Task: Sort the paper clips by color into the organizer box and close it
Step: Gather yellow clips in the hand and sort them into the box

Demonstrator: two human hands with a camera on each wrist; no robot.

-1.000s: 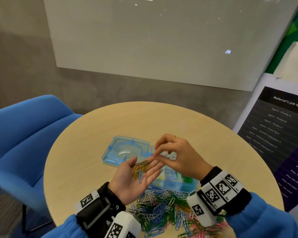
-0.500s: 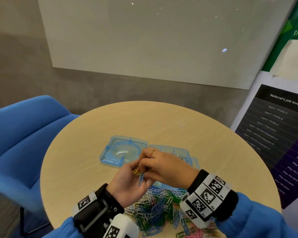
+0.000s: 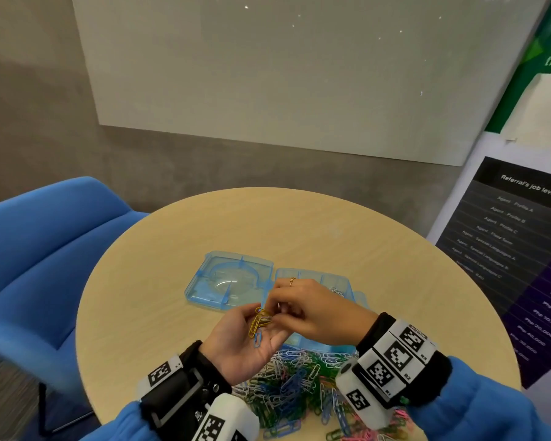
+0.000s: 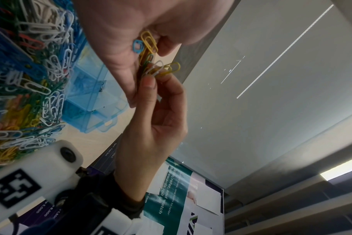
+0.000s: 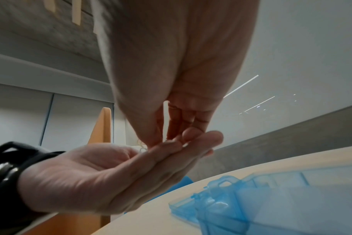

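The left hand (image 3: 247,340) lies palm up just in front of the organizer box (image 3: 344,283), fingers relaxed and nearly straight, cradling a small bunch of yellow paper clips (image 3: 261,320) with one blue clip (image 3: 257,338) beside them on the palm. The right hand (image 3: 312,308) reaches over from the box side, its fingertips (image 4: 149,81) pinched on the yellow clips in the left palm; the left wrist view shows the thumb and fingers closed round several of them. The box sits open on the round table (image 3: 159,281), its clear blue lid (image 3: 229,281) folded flat to the left of it. The loose pile of mixed clips (image 3: 295,381) lies on the table directly in front of the box, under both wrists.
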